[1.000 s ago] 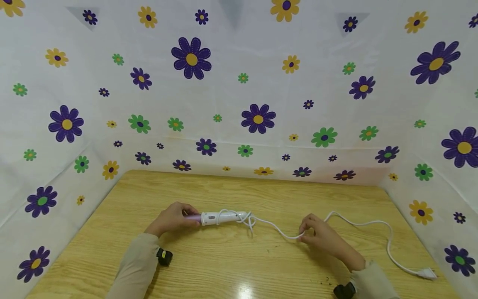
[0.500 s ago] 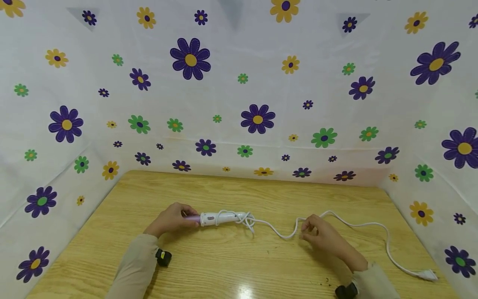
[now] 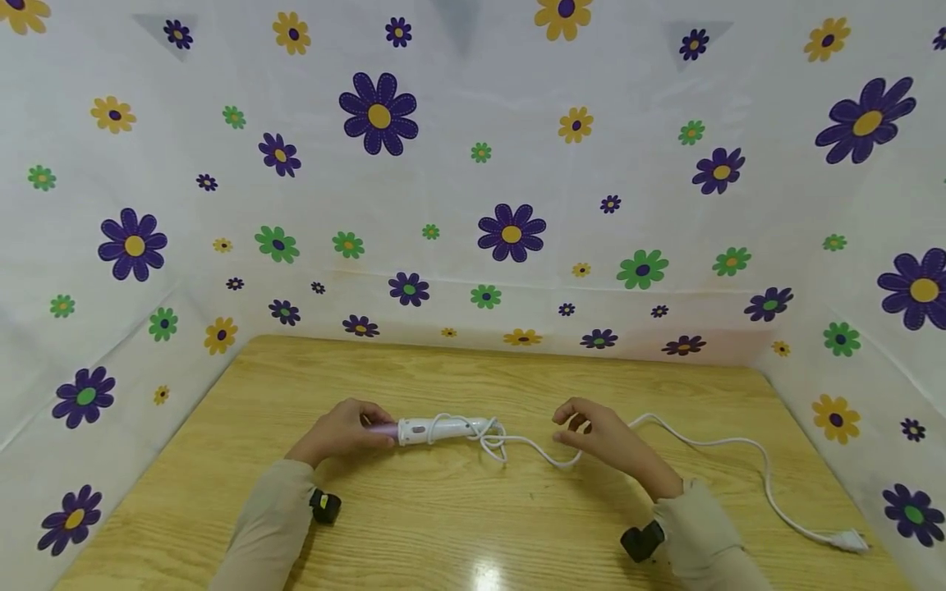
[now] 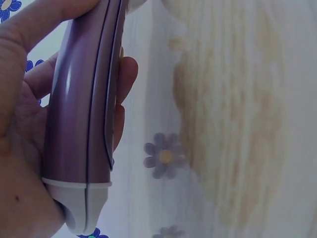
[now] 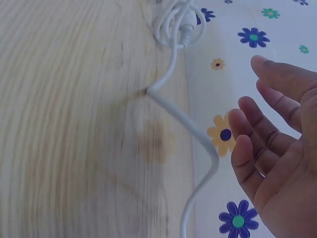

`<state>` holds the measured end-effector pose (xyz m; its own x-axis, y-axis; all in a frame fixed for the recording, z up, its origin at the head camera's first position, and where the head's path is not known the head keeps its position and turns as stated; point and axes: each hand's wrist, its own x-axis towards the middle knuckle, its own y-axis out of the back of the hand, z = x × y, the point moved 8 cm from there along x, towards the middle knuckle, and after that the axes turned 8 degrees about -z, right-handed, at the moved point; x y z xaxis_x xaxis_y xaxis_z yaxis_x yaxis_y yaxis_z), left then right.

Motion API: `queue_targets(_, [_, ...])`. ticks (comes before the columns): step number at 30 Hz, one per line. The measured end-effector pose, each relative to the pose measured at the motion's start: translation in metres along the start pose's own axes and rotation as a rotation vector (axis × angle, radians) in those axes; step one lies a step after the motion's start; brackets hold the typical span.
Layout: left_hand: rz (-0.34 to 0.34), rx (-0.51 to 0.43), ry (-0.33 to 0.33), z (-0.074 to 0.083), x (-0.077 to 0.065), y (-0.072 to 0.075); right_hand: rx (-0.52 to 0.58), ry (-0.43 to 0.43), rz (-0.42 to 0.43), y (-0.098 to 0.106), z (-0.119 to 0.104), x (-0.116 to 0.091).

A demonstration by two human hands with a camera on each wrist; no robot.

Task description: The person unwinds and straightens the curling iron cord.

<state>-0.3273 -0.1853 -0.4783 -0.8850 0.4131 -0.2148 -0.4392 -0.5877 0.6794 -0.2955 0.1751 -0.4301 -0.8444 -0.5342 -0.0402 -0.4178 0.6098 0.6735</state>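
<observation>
My left hand (image 3: 343,432) grips the purple end of a hair straightener (image 3: 436,430) that lies on the table. Its white handle points right, with a loop of its own white cord (image 3: 535,447) round it and a loose tangle at the handle's end. In the left wrist view, the thumb and fingers wrap the straightener's purple body (image 4: 81,109), whose tip is pale. My right hand (image 3: 609,435) hovers over the cord with fingers loosely bent and nothing between them. The right wrist view shows the cord (image 5: 183,121) running beside that hand, apart from its fingertips.
The cord runs on in a bend to a white plug (image 3: 848,540) near the right front of the wooden table (image 3: 443,525). A flower-printed white sheet (image 3: 451,189) stands round the back and both sides.
My right hand has let go of the cord and moved left and a little away from me. The cord's middle stretch has shifted slightly. The left hand and straightener stay put.
</observation>
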Motion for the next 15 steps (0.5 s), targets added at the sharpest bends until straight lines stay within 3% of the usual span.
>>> queue_targets(7, [-0.003,0.009,0.001,0.001,0.0,0.0,0.068,0.018,-0.075,-0.024,-0.006,0.022])
queue_targets(15, [-0.008,0.0,-0.006,0.001,0.001,0.0,0.1,0.013,-0.14,-0.048,-0.015,0.034])
